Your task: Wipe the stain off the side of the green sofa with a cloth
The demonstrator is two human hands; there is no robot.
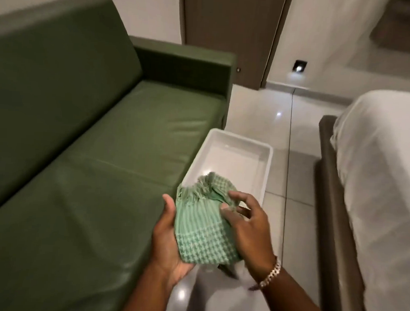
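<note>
head view: one frame, motion blur at the edges
sofa [87, 131]: green, fills the left side; front edge of the seat runs down to the bottom edge of frame, far armrest at top centre
stain: cannot make it out; the sofa's outer side is not visible from here
tub [266, 158]: white, shallow, on the floor tight against the sofa's front edge, just short of the armrest end
floor [294, 140]: glossy tile, open lane between sofa and bed, running up to the door
bed [382, 163]: white sheets, brown frame, along the right edge
door [230, 27]: dark, behind the sofa's armrest
cloth [203, 235]: green-and-white check, bunched, fringe at the top; held in the air over the tub's near end, just off the sofa's front edge
left hand [169, 245]: grip cupped under and around the cloth's left side, palm up, thumb along its edge
right hand [248, 225]: grip half spread, thumb and forefinger pinching the top folds, other fingers loose; bracelet [270, 273] on the wrist
</note>
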